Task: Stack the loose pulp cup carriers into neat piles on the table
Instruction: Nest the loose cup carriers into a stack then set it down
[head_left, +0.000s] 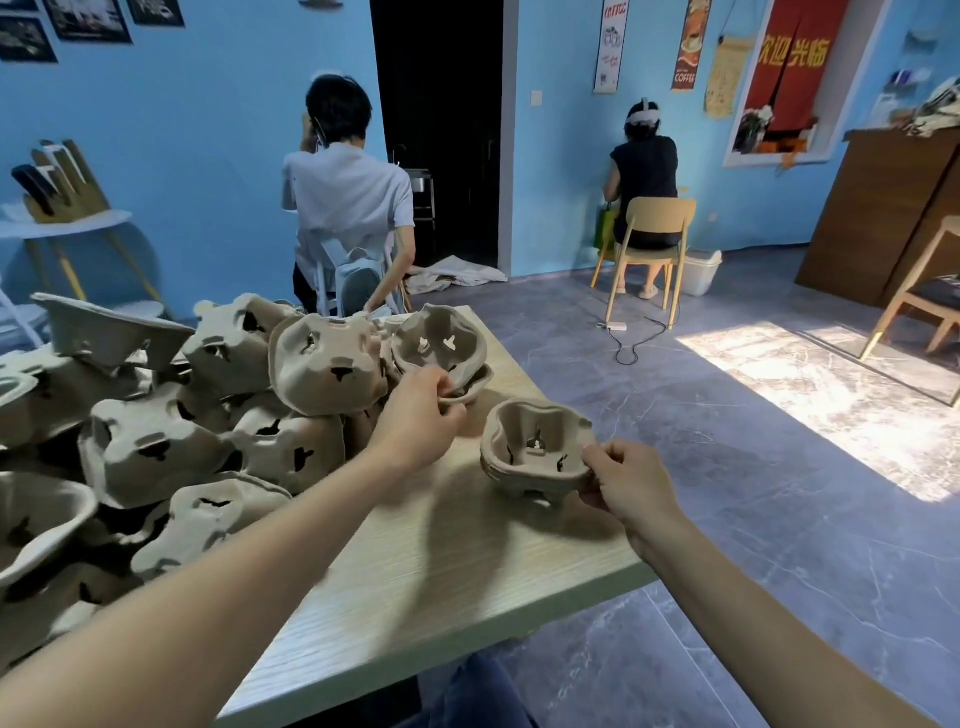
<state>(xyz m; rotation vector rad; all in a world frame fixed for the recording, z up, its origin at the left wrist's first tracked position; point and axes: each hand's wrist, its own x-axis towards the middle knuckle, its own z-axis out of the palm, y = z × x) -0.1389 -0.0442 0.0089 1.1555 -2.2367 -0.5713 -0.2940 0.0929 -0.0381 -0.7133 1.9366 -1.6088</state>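
The right hand (626, 486) pinches the small pile (535, 451); the left hand (423, 415) seemingly grips a loose carrier (441, 345) beyond it, next to nest onto that pile.

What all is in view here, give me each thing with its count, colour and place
Grey-brown moulded pulp cup carriers, loose heap: many, table's left side.
Nested pulp carrier stack: one, grey-brown, table's right edge, held.
Upright pulp carrier: one, grey-brown, far end, gripped.
Pale wood-grain table: one, foreground.
Seated people: two, backs turned, by blue wall.
Light wooden chairs: two, right.
White bin: one, floor.
Left hand: grips upright carrier.
Right hand: pinches stack's rim.
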